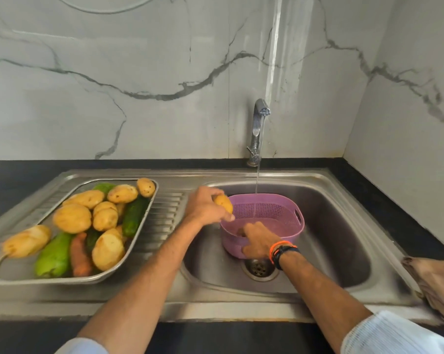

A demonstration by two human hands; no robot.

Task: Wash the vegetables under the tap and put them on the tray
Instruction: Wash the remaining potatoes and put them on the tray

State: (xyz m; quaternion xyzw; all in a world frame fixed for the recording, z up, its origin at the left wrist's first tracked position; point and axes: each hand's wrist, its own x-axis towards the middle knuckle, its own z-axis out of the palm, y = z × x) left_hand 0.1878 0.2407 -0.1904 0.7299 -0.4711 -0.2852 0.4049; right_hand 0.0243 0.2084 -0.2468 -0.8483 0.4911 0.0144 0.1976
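Observation:
My left hand grips a yellow potato above the left rim of a purple perforated basket that sits in the sink. My right hand reaches down inside the basket, fingers around something brown that is mostly hidden. The tap runs a thin stream of water into the basket. On the drainboard at the left lies a steel tray piled with several potatoes, cucumbers, a light green gourd and a carrot.
The steel sink basin has its drain just in front of the basket. A brown cloth lies on the sink's right edge. Black countertop surrounds the sink, with marble wall behind and to the right.

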